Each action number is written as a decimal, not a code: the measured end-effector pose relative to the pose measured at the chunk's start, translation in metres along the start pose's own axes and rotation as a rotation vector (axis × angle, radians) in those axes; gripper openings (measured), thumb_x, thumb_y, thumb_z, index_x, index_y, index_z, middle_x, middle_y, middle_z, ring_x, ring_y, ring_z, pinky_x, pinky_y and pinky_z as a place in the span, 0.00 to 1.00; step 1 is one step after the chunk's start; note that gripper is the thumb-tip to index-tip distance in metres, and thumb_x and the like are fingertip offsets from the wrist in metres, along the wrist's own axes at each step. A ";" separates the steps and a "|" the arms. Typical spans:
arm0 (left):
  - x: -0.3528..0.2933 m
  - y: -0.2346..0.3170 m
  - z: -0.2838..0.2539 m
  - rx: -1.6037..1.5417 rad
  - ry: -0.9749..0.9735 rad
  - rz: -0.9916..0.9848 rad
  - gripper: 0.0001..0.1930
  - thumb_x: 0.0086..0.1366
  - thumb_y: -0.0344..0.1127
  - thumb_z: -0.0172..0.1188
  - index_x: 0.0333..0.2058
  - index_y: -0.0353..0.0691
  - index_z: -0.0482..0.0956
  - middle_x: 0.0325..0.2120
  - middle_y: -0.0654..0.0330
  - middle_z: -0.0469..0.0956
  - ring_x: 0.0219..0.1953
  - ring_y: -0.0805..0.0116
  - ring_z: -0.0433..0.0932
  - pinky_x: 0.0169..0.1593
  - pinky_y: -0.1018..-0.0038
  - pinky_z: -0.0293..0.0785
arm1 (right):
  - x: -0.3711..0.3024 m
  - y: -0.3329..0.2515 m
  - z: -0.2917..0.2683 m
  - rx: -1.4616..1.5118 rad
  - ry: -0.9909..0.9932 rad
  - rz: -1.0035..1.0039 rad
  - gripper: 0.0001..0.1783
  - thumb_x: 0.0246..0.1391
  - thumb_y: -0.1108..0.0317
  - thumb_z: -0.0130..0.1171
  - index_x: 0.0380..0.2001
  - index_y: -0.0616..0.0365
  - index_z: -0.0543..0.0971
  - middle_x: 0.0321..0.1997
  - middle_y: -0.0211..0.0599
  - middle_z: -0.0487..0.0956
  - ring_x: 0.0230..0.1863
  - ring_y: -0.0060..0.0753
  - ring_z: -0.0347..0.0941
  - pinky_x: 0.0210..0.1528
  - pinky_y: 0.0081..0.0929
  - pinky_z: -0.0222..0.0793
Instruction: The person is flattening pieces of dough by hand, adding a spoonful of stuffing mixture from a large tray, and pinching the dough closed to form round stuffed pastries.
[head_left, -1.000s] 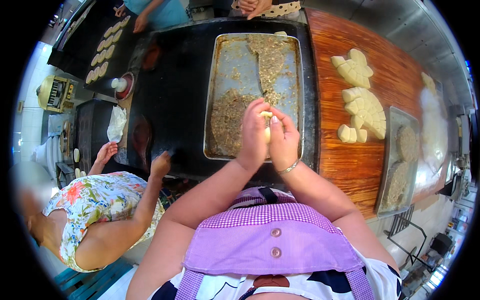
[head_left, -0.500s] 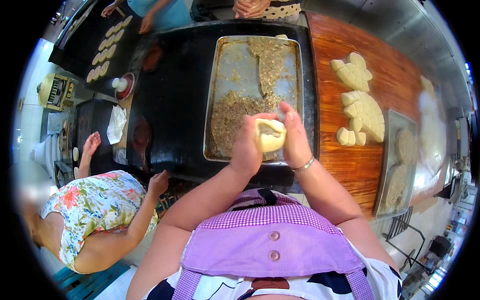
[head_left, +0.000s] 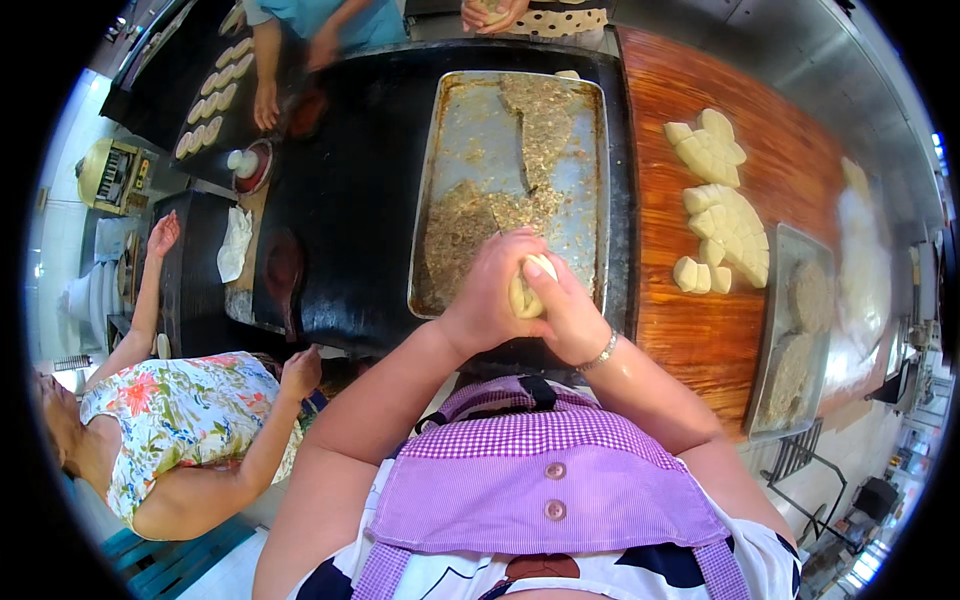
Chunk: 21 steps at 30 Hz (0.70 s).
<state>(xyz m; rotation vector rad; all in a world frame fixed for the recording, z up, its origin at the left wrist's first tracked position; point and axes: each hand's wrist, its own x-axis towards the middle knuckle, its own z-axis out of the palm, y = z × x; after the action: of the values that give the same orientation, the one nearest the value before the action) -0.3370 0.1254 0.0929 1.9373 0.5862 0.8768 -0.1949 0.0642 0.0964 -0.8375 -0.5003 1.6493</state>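
Left hand (head_left: 488,292): has wrapped round the dough (head_left: 521,300) since before.
Right hand (head_left: 574,315): closed in too.
Fingers (head_left: 512,246): curled, pressing the dough.
Dough: between both hands, over the tray (head_left: 480,112).

A soft, pale cream-yellow lump of dough (head_left: 524,294) is held between the cupped left hand (head_left: 488,290) and right hand (head_left: 572,312), by which most of its surface is hidden. Only a rounded, slightly uneven strip is left showing, longer from front to back than across. It is seen against the metal tray (head_left: 606,200), close to the near edge.
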 end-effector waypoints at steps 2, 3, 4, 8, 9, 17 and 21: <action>0.008 0.006 -0.008 -0.063 -0.068 0.073 0.40 0.40 0.39 0.81 0.52 0.37 0.71 0.51 0.51 0.74 0.62 0.52 0.68 0.68 0.57 0.56 | -0.007 -0.003 0.006 0.051 -0.045 -0.003 0.27 0.68 0.49 0.49 0.59 0.59 0.67 0.52 0.37 0.74 0.56 0.29 0.72 0.56 0.27 0.71; 0.010 0.011 -0.017 0.051 -0.151 0.085 0.35 0.45 0.43 0.78 0.50 0.37 0.72 0.52 0.52 0.74 0.59 0.53 0.72 0.69 0.54 0.52 | -0.007 -0.010 0.003 0.235 -0.052 0.156 0.32 0.66 0.42 0.47 0.59 0.59 0.67 0.53 0.39 0.75 0.54 0.31 0.75 0.51 0.28 0.77; 0.011 0.015 -0.020 0.053 -0.186 0.069 0.34 0.46 0.44 0.77 0.50 0.37 0.73 0.53 0.52 0.74 0.60 0.54 0.72 0.69 0.52 0.50 | -0.007 -0.014 -0.003 0.274 -0.178 0.216 0.33 0.66 0.41 0.47 0.59 0.59 0.67 0.52 0.40 0.76 0.52 0.31 0.76 0.48 0.27 0.78; 0.007 0.016 -0.024 0.126 -0.103 -0.018 0.35 0.50 0.52 0.72 0.51 0.39 0.72 0.55 0.53 0.73 0.63 0.53 0.67 0.70 0.47 0.40 | 0.003 -0.009 -0.014 0.278 -0.296 0.297 0.29 0.65 0.47 0.51 0.57 0.58 0.67 0.48 0.42 0.77 0.43 0.32 0.80 0.34 0.25 0.82; 0.006 0.017 -0.023 0.162 -0.008 -0.061 0.36 0.49 0.53 0.73 0.52 0.39 0.72 0.55 0.54 0.73 0.64 0.53 0.66 0.70 0.48 0.40 | 0.008 -0.008 -0.013 0.208 -0.263 0.225 0.27 0.65 0.49 0.53 0.57 0.58 0.68 0.48 0.41 0.77 0.44 0.32 0.80 0.36 0.26 0.82; 0.008 0.021 -0.037 0.016 -0.081 0.051 0.28 0.50 0.45 0.73 0.49 0.42 0.75 0.50 0.58 0.77 0.62 0.52 0.69 0.69 0.51 0.49 | 0.004 -0.016 0.025 0.041 -0.150 0.114 0.28 0.66 0.48 0.51 0.59 0.57 0.65 0.55 0.38 0.73 0.54 0.33 0.74 0.57 0.32 0.73; 0.017 0.044 -0.050 0.179 -0.106 0.048 0.22 0.55 0.43 0.66 0.46 0.41 0.76 0.45 0.57 0.79 0.62 0.52 0.68 0.68 0.50 0.47 | 0.010 -0.015 0.018 0.238 -0.112 0.274 0.31 0.69 0.41 0.41 0.58 0.57 0.69 0.54 0.38 0.76 0.54 0.34 0.75 0.56 0.33 0.74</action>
<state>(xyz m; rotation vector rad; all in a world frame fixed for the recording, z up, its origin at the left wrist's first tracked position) -0.3626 0.1427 0.1541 2.1532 0.5744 0.7674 -0.1993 0.0792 0.1166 -0.6599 -0.2661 1.9715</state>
